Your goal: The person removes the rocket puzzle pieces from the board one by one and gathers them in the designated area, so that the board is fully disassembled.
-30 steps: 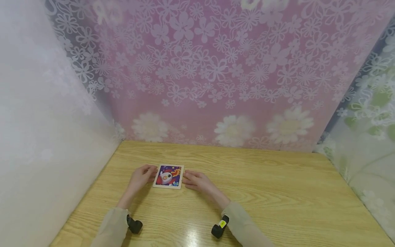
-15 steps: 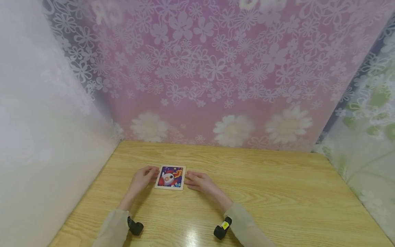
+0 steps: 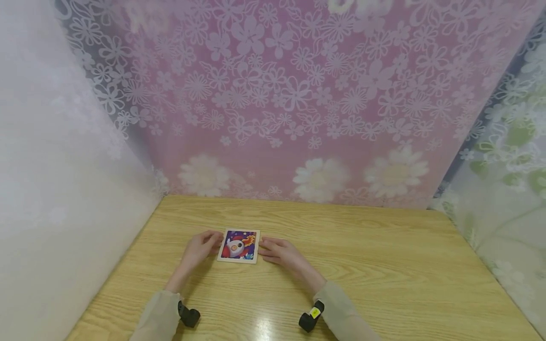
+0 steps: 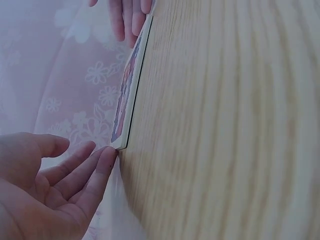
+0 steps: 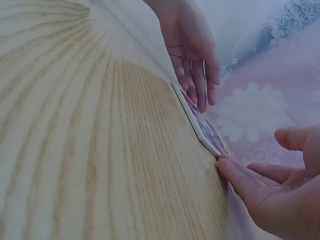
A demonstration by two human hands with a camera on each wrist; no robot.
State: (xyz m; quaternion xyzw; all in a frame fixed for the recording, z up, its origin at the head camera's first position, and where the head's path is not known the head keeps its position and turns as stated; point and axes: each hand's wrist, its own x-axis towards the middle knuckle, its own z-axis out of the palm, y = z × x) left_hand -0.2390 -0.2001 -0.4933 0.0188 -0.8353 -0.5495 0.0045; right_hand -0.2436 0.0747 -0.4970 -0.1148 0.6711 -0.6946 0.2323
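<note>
A thin square picture board (image 3: 239,245) with a pale border lies flat on the wooden table, left of the middle in the head view. A white and red cartoon rocket on purple is printed on it. On its left side my left hand (image 3: 201,247) touches the edge with extended fingertips, as the left wrist view shows. My right hand (image 3: 285,255) is at the opposite side, with its fingertips (image 5: 226,162) against the board's edge in the right wrist view. Neither thumb is on the board; the palms face each other across it.
The wood-grain table (image 3: 384,265) spreads to the right and in front of the board. A pink flowered backdrop (image 3: 273,104) rises behind it, with a whitish panel (image 3: 77,180) at left and a flowered one (image 3: 503,199) at right.
The picture board has slid slightly to the right along the table, with both hands shifting along beside it. The head view has turned a little.
</note>
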